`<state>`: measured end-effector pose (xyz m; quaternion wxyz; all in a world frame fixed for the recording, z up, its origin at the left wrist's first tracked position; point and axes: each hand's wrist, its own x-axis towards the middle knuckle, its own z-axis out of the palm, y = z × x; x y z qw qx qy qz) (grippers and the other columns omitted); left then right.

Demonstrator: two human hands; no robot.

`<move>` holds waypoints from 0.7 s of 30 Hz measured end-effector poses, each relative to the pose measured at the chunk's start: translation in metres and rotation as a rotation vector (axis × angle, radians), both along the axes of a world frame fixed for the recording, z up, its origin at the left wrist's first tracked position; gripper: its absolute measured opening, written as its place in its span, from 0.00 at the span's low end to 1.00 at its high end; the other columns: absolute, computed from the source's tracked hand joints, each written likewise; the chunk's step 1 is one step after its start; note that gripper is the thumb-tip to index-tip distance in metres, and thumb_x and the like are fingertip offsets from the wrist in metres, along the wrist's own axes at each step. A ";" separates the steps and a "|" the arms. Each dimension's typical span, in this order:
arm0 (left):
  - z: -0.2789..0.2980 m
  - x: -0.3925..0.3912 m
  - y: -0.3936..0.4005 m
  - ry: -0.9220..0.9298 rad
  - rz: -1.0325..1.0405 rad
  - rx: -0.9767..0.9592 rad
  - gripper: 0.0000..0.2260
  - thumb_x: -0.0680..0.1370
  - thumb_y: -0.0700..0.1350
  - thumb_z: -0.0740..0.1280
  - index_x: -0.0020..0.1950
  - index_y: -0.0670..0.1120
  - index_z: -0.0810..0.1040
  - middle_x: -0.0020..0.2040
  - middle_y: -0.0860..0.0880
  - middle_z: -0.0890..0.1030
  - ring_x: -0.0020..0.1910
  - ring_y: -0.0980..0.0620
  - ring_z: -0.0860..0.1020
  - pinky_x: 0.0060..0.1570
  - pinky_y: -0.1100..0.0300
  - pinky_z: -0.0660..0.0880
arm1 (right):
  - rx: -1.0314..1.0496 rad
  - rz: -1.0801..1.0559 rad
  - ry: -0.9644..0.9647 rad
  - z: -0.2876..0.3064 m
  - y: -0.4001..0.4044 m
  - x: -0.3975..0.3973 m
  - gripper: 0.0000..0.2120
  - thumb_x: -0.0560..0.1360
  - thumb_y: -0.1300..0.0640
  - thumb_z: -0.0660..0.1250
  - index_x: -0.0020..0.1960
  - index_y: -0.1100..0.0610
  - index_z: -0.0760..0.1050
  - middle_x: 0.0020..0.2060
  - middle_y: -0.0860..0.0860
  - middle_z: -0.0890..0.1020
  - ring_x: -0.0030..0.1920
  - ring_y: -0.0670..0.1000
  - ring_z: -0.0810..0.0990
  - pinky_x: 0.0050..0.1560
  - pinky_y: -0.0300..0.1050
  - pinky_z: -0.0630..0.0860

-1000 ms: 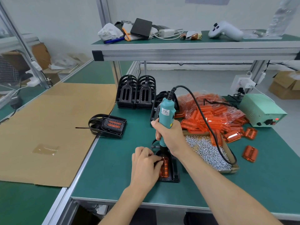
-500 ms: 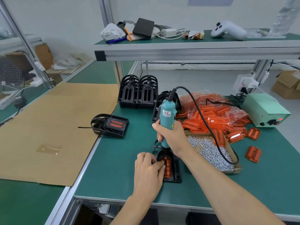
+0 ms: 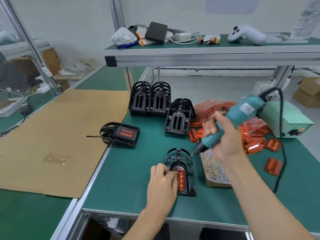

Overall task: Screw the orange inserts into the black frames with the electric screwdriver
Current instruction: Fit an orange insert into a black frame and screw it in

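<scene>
Roughly, I judge the job barely a quarter through. One finished black frame (image 3: 119, 136) lies on its side at the left edge of the green bench (image 3: 124, 187), its orange insert already in place. A second frame (image 3: 181, 172) lies flat near the front edge, just left of the cardboard screw box (image 3: 215, 168), with an orange insert (image 3: 180, 177) seated in it; whether any screw is home there I cannot tell. My left hand (image 3: 161, 185) rests on that frame, fingers curled, the fingertips pressing the insert down. My right hand (image 3: 223, 135) is wrapped tight around the teal electric screwdriver (image 3: 230, 123), which is tilted, its bit hovering off the frame, over the near corner of the screw box. By my count: three stacks of bare frames at the back, two side by side (image 3: 149, 101) and one (image 3: 179, 118) apart to the right, the number in each unreadable; a heap of loose inserts (image 3: 252, 134) beside a clear bag, too many to count; screws likewise uncountable.
</scene>
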<state>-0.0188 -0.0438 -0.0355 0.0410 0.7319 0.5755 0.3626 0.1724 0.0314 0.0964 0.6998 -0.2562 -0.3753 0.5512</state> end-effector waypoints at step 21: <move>0.056 0.103 0.044 0.428 -0.297 -0.163 0.08 0.81 0.49 0.68 0.56 0.50 0.84 0.51 0.49 0.83 0.57 0.46 0.73 0.59 0.48 0.66 | -0.284 -0.269 0.463 -0.091 -0.058 0.097 0.14 0.82 0.53 0.63 0.38 0.50 0.74 0.27 0.45 0.64 0.30 0.44 0.66 0.33 0.37 0.68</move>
